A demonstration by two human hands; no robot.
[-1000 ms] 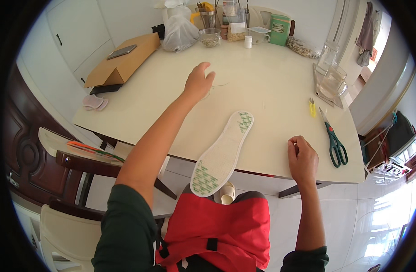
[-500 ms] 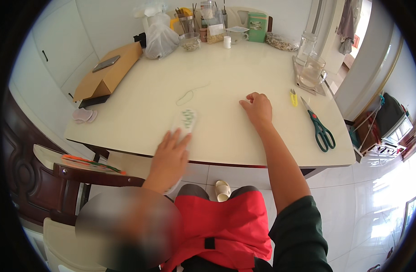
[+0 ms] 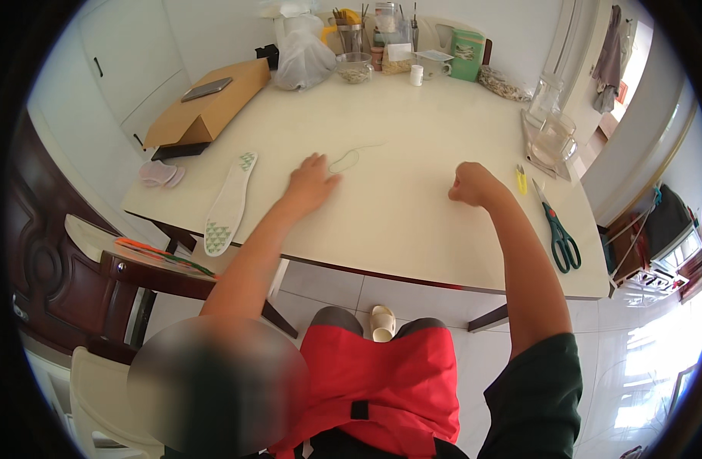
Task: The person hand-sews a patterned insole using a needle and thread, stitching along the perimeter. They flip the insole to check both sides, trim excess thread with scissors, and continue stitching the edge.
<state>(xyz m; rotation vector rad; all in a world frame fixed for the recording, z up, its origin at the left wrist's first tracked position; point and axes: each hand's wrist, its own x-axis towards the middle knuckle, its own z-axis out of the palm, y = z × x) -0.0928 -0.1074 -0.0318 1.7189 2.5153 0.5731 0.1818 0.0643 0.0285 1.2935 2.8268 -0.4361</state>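
My left hand (image 3: 311, 186) reaches over the cream tabletop with its fingers stretched forward, holding nothing that I can see. Just beyond its fingertips lies a loop of thin dark thread (image 3: 358, 153). To the left of that forearm rests a white insole (image 3: 230, 203) with green triangle patterns at both ends, its near end at the table edge. My right hand (image 3: 475, 184) is closed above the right half of the table; whatever its fingers hold is hidden. Right of it lie small yellow thread snips (image 3: 521, 180) and dark green-handled scissors (image 3: 563, 241).
A cardboard box (image 3: 209, 115) with a phone on it stands at the far left, near pale pink pads (image 3: 160, 174). Bags, bowls and jars line the back. A glass mug (image 3: 554, 138) stands at the right. A chair (image 3: 160, 271) is at the near left.
The insole has gone from under my left hand to the left side of the table. That hand has moved forward toward the thread. My right hand stays closed; the view has shifted a little.
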